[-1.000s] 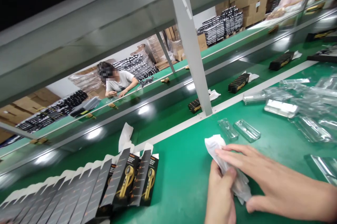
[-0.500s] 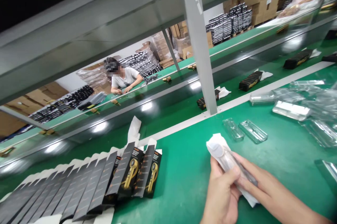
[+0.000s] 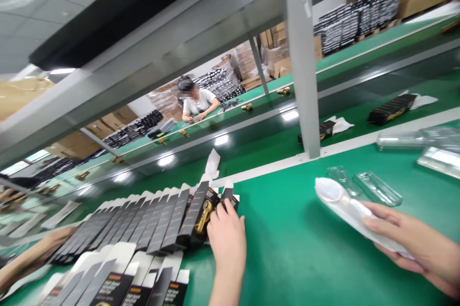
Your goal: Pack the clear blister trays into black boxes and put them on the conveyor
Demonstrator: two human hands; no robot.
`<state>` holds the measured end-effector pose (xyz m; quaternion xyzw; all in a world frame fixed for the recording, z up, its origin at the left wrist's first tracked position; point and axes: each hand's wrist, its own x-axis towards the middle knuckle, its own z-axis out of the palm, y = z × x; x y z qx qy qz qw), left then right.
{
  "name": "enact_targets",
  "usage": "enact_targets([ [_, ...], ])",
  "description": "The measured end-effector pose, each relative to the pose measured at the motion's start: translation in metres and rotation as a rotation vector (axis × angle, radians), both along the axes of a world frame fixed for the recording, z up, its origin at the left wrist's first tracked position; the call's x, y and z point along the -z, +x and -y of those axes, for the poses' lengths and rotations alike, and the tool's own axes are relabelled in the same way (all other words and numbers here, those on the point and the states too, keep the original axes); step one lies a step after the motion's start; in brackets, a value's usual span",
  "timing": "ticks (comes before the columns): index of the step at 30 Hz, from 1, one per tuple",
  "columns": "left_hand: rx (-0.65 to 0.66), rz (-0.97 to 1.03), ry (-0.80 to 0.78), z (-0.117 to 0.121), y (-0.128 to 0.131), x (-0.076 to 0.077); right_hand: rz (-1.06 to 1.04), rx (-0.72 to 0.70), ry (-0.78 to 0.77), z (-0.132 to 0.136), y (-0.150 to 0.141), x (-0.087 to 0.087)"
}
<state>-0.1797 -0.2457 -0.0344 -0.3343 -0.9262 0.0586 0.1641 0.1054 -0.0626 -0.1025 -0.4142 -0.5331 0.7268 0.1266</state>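
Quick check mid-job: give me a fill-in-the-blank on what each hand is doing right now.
1. The left hand touches the end of a fanned row of flat black ____.
2. The right hand holds a clear tray in white paper above the ____ table.
3. Two empty clear trays lie beside the grey ____.

Missing words: boxes; green; post

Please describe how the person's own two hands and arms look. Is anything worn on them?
Both hands are bare: the left hand and the right hand wear no gloves, and no rings or watch can be seen. The forearms in view are uncovered, with no sleeves visible.
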Motion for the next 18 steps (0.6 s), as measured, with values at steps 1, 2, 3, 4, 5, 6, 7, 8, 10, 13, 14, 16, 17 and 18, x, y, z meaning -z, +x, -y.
enact_targets([
  [1, 0.025, -0.016, -0.011, 0.001, 0.002, 0.004, 0.006, -0.005, -0.039, 0.001, -0.001, -0.003],
  [2, 0.038, -0.052, -0.025, 0.003, 0.004, 0.007, 0.003, -0.008, -0.061, 0.003, -0.002, -0.007],
  [3, 0.04, -0.097, -0.033, 0.005, 0.005, 0.01, -0.007, -0.011, -0.064, 0.004, -0.003, -0.011],
  [4, 0.033, -0.143, -0.037, 0.007, 0.004, 0.012, -0.021, -0.019, -0.063, 0.005, -0.003, -0.015],
  [5, 0.021, -0.183, -0.041, 0.008, 0.001, 0.013, -0.03, -0.029, -0.067, 0.006, -0.002, -0.019],
  [6, 0.012, -0.212, -0.046, 0.01, -0.003, 0.014, -0.037, -0.041, -0.074, 0.007, -0.001, -0.023],
  [7, 0.008, -0.237, -0.056, 0.011, -0.008, 0.014, -0.045, -0.05, -0.085, 0.007, 0.0, -0.027],
  [8, 0.012, -0.254, -0.07, 0.012, -0.013, 0.015, -0.058, -0.056, -0.095, 0.007, 0.002, -0.031],
  [10, 0.035, -0.252, -0.079, 0.011, -0.021, 0.017, -0.095, -0.063, -0.112, 0.007, 0.005, -0.036],
  [13, 0.063, -0.207, -0.061, 0.005, -0.024, 0.02, -0.158, -0.086, -0.128, 0.007, 0.007, -0.041],
  [14, 0.072, -0.196, -0.058, 0.003, -0.023, 0.022, -0.172, -0.097, -0.133, 0.006, 0.007, -0.041],
  [16, 0.081, -0.174, -0.071, 0.0, -0.019, 0.023, -0.181, -0.107, -0.143, 0.006, 0.006, -0.039],
  [17, 0.086, -0.15, -0.083, -0.001, -0.017, 0.024, -0.172, -0.1, -0.145, 0.006, 0.006, -0.036],
  [18, 0.097, -0.11, -0.092, -0.002, -0.014, 0.023, -0.152, -0.082, -0.135, 0.006, 0.006, -0.033],
])
